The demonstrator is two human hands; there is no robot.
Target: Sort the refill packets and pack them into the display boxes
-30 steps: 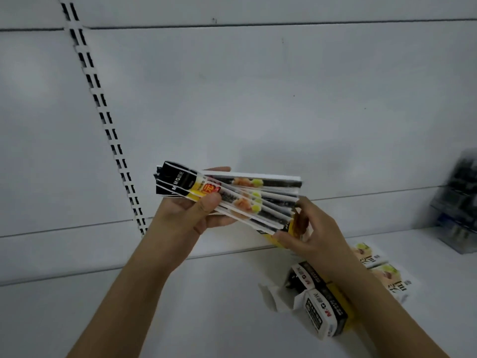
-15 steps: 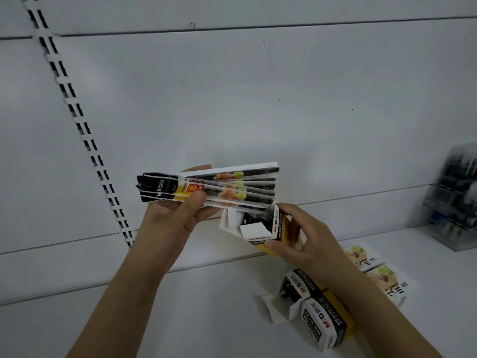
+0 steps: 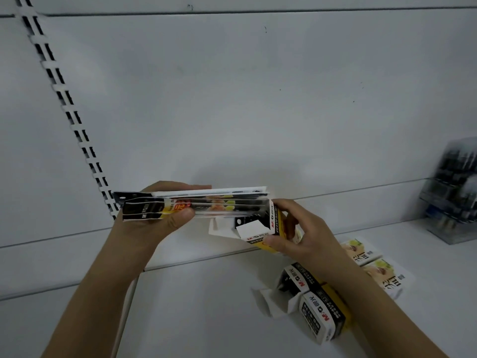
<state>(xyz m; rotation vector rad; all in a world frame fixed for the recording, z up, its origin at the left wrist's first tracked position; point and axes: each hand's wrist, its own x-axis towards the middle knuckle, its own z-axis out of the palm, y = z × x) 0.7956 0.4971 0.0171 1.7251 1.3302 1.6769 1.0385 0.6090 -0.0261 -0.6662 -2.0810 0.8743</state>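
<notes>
Two bare forearms and hands, nothing worn.

The left hand [image 3: 154, 226] and right hand [image 3: 307, 236] carry no gloves, rings, watch or bracelet; both forearms are uncovered to the frame edge, with no sleeve showing, and the visible thumbnails are short and unpainted.

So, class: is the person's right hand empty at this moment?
No, the right hand grips an open display box at the end of the packets.

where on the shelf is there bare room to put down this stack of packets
Bare shelf lies under the left hand, from the back panel to the near edge, left of the open box. The right side is crowded: two boxes, flat packets, and the clear organiser in the far right corner.
</notes>
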